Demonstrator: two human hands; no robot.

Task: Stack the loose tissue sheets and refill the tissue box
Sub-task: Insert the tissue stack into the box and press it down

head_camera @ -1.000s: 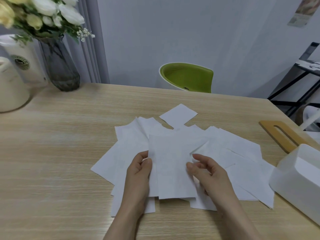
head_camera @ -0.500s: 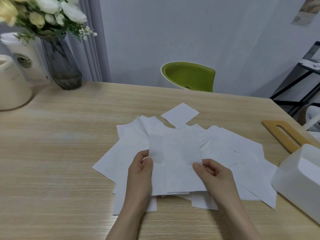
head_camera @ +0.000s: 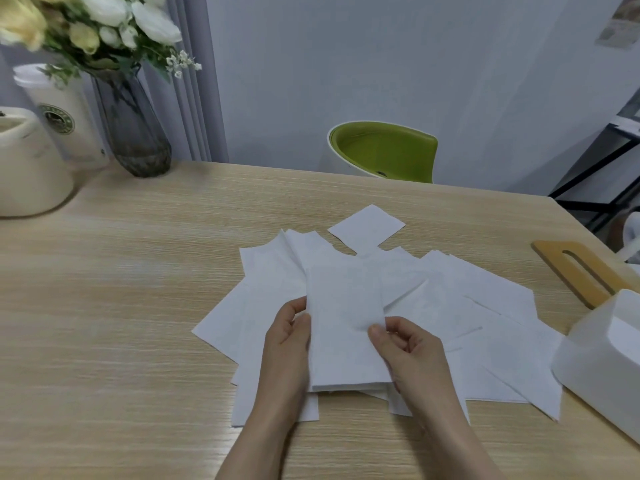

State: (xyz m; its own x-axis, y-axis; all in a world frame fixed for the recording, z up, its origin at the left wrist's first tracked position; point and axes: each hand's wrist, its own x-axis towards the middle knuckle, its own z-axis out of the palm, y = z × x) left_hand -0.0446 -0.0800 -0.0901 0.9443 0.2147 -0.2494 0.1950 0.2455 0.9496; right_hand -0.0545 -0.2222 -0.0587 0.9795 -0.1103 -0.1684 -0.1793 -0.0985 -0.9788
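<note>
So the right hand's fingertips are pinching the right edge of a small stack of tissues, thumb on top and the other fingers curled in under it, while the left hand grips the opposite edge the same way, thumb over the top sheet. Between the two hands the stack sits just above the mess, long side running away from the person, and its near edge looks pretty well squared up, though you can see a couple of layers peeking out at the bottom. Underneath and all around is the scattered pile of loose sheets, fanned out over the wooden table in every direction, with one lone square lying a bit apart at the far side. The white tissue box is off to the right, open on top, right at the edge of the spread, and its wooden lid with the slot lies flat on the table just behind it. My read: this is still early in the gathering step, only a few sheets collected and loads left. Next move probably needs one hand to keep hold of the stack while the other lets go and slides another loose sheet on top, lining up the edges so it fits the box later.
</note>
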